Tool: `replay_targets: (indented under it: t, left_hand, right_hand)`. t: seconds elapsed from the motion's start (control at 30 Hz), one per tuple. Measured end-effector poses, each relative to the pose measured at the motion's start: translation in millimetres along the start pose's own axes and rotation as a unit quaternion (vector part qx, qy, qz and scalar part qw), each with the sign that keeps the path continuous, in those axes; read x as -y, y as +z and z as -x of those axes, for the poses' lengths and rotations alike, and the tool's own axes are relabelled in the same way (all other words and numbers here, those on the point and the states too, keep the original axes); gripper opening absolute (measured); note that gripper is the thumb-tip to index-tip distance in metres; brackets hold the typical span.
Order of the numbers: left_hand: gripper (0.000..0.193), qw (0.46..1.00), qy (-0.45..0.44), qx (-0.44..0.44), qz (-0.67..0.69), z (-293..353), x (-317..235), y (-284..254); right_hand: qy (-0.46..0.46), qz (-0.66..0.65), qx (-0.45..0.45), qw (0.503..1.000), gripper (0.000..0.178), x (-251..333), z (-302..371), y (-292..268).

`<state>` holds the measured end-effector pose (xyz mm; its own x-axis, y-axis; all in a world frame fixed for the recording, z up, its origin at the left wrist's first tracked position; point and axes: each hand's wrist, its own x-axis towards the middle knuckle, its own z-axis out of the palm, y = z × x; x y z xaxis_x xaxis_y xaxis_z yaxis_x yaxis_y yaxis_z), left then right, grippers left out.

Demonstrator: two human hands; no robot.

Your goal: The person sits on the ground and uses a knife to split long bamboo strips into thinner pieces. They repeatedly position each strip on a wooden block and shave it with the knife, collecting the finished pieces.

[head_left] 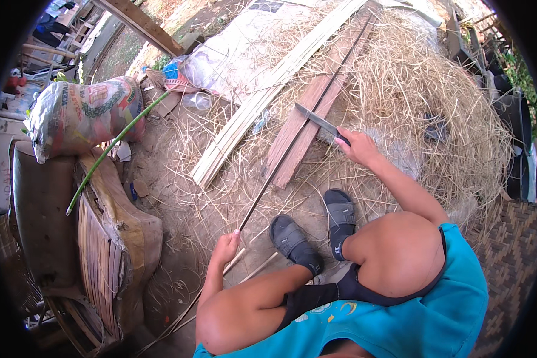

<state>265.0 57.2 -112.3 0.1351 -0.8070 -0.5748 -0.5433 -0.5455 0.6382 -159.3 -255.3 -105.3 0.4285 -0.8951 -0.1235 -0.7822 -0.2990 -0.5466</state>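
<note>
My left hand (225,246) is closed around the near end of a long, thin dark strip (265,186), which looks like split bamboo. The strip runs away to the upper right along a reddish-brown wooden plank (292,143) lying on the ground. In my right hand (359,147) is a knife (317,119), gripped by its dark handle. Its blade crosses the strip over the plank and points left. Whether the edge bites into the strip, I cannot tell.
Left of the plank lies a bundle of pale strips (244,125). Curly shavings (417,77) heap up on the right. A stuffed sack (89,113), a green stalk (116,140) and a worn seat (131,232) stand left. My sandalled feet (295,241) are near the plank.
</note>
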Motion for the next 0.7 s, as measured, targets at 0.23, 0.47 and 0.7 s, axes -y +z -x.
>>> replay_targets:
  t: [0.23, 0.47, 0.7]
  left_hand:
    - [0.059, 0.986, -0.117, -0.07, -0.1, 69, 46, -20]
    - [0.045, 0.992, -0.032, -0.09, -0.086, 14, 27, 9]
    - [0.041, 0.945, 0.129, -0.111, -0.28, -52, -73, 32]
  right_hand:
    - [0.094, 0.026, -0.041, 0.994, 0.041, -50, -37, -43]
    - [0.068, -0.043, -0.014, 0.997, 0.039, -12, -24, -1]
    - [-0.042, 0.02, -0.016, 0.999, 0.05, -4, 25, 35]
